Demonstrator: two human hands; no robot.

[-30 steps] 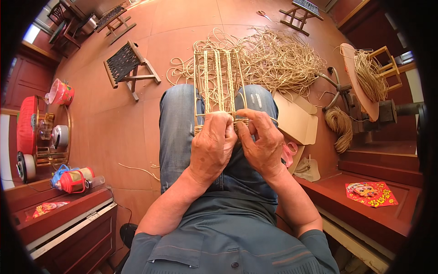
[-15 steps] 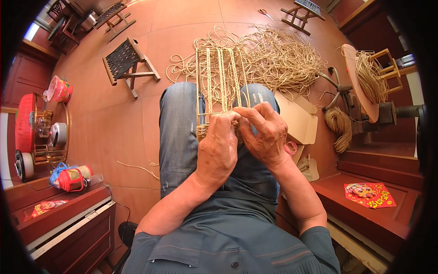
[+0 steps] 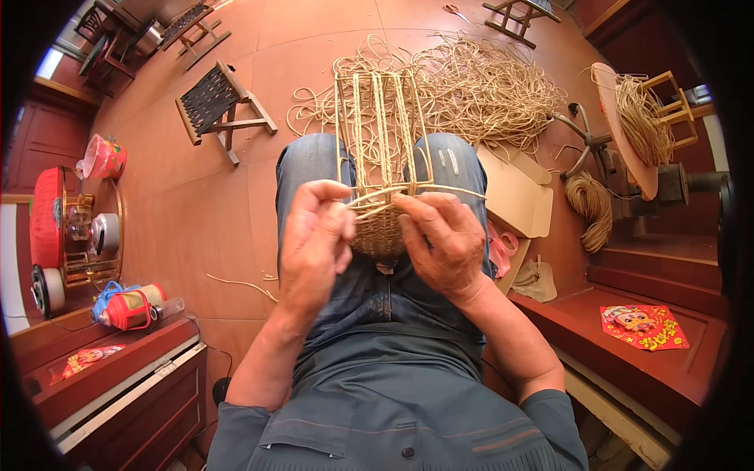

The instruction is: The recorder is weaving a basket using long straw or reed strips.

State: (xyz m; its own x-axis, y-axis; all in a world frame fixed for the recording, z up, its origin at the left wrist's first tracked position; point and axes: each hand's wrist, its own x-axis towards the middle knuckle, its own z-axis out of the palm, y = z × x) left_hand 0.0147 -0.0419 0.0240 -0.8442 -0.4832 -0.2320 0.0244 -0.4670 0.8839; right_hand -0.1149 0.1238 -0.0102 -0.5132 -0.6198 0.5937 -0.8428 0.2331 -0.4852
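Note:
A narrow rectangular frame (image 3: 340,125) rests between my knees, strung lengthwise with twisted tan cords. Its near end carries a tightly woven patch (image 3: 378,235). Across the frame, just beyond that weave, runs a loose tan cord (image 3: 452,188), its tail sticking out to the right. At the left edge, my left hand (image 3: 312,243) is closed with thumb and forefinger around this cord. My right hand (image 3: 446,239) pinches the cord against the lengthwise strands near the middle; its fingertips partly cover the weave.
Beyond my knees a big tangle of cord (image 3: 495,90) covers the floor. At right are an opened cardboard box (image 3: 514,196), a hanging cord bundle (image 3: 589,206) and a round-topped stand (image 3: 628,141). A folding stool (image 3: 212,102) stands front left, and scissors (image 3: 454,10) lie far off.
My hands have moved apart: the left shifted left and the right slightly down. The woven patch now shows between them, and the loose cord lies stretched across the frame.

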